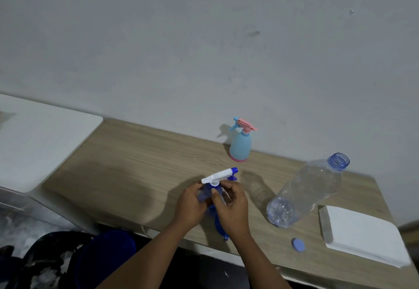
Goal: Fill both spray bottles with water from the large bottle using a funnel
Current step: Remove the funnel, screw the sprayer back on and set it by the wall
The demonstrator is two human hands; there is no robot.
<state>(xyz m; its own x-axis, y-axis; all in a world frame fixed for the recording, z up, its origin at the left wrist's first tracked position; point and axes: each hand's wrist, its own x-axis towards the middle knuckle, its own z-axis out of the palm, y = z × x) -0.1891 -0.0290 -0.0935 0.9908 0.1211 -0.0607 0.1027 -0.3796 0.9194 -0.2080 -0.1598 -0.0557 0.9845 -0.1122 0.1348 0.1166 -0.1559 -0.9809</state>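
Head view: I see the large bottle, clear with a blue neck, standing uncapped on the right of the wooden table; I cannot make out a water level in it. Its blue cap lies near its base, beside a white paper stack. The light-blue spray bottle, with its pink trigger head fitted, stands against the wall. At the table's near middle, the left hand grasps the body of the translucent blue spray bottle. The right hand pinches the collar under its white trigger head. The right wrist hides most of a blue funnel. Both hands hide much of the bottle, so I cannot judge its contents.
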